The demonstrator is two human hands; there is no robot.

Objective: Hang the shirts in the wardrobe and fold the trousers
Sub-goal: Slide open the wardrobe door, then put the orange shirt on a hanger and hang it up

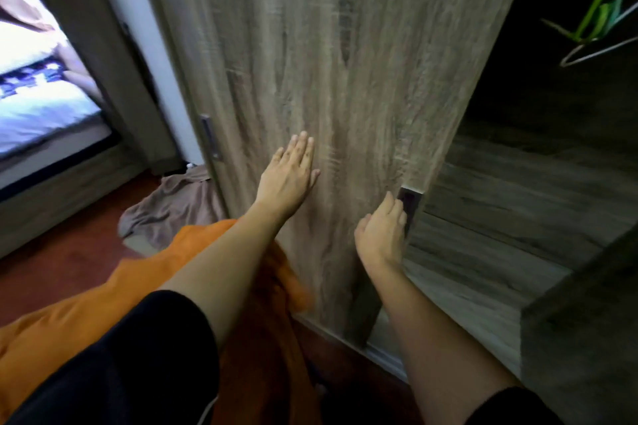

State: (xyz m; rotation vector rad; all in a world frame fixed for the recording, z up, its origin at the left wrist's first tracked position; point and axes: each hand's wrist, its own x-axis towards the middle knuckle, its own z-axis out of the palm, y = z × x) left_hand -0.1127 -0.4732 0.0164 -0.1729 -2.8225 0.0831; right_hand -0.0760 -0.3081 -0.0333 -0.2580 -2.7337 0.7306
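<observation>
- Grey-brown wood makes up the big sliding door (345,62) of the wardrobe (518,203).
- The left hand (288,176) lies flat on the door, fingers straight, holding nothing.
- The right hand (381,235) curls its fingers round the dark handle (409,205) at the door's right edge.
- Right of the door the wardrobe is open and dark inside, with green and white hangers (600,14) up high.
- An orange cloth (103,297) lies under the left arm, near the door's bottom. I cannot tell if it is a shirt.
- A brown cloth (172,207) lies crumpled on the red-brown floor (69,252), at the door's left edge.
- A bed (41,107) with white sheets is far left.
</observation>
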